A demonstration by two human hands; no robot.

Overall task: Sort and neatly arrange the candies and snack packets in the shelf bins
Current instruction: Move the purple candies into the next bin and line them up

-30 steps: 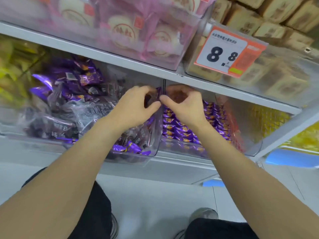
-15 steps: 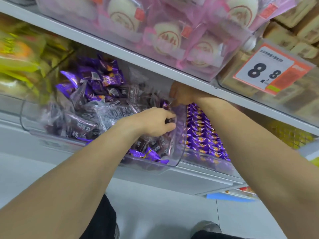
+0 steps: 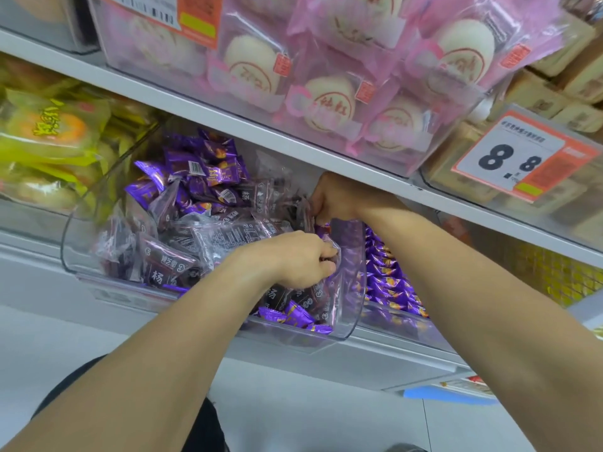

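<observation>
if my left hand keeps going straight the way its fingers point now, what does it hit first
Probably the clear right wall of the mixed candy bin. The left hand points right across that bin, its fingers curled on a translucent packet close to the wall. Beyond the wall lie the purple candies next door. Depth is hard to judge.

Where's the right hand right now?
In the head view, the right hand is at the back right corner of the clear bin, just under the white shelf edge, gripping dark snack packets.
</observation>
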